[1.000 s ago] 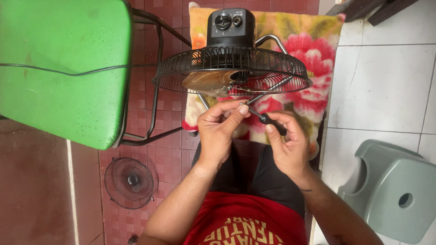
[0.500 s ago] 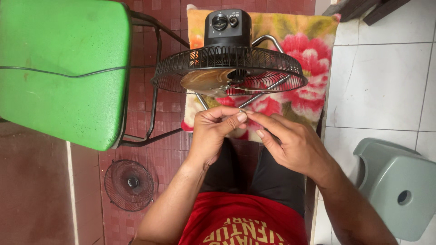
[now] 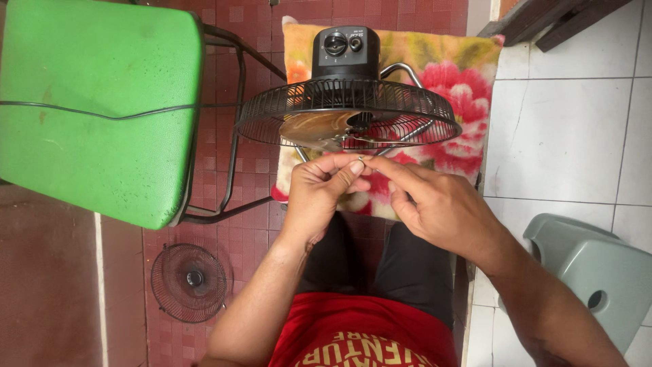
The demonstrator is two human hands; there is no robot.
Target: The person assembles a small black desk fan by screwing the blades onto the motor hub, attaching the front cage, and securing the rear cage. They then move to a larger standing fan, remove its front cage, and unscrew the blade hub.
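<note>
The black fan (image 3: 348, 115) is lying tilted on a flowered cushion (image 3: 441, 75) on the floor, its wire cage facing the person, and everything else is sitting around it. Just in front of the fan's lower cage edge the left hand (image 3: 319, 194) is curling inward, thumb and forefinger pressing together on something tiny that is too small to make out. The right hand (image 3: 435, 204) is meeting it there, its forefinger stretching out so the tip is touching the same spot, the other fingers folding loosely. Both hands are hovering close under the cage rim, with little free room between knuckles and wire.

To the left of the fan a green stool (image 3: 95, 102) on a black metal frame is crowding in, its frame almost touching the cage; a thin dark cable is running across the seat. Nearer the person and left of the fan, a detached round grille (image 3: 189, 282) is lying flat on dark red floor tiles. Right of the fan the floor is turning to pale tiles, open and bare up to a grey plastic stool (image 3: 591, 272)
</note>
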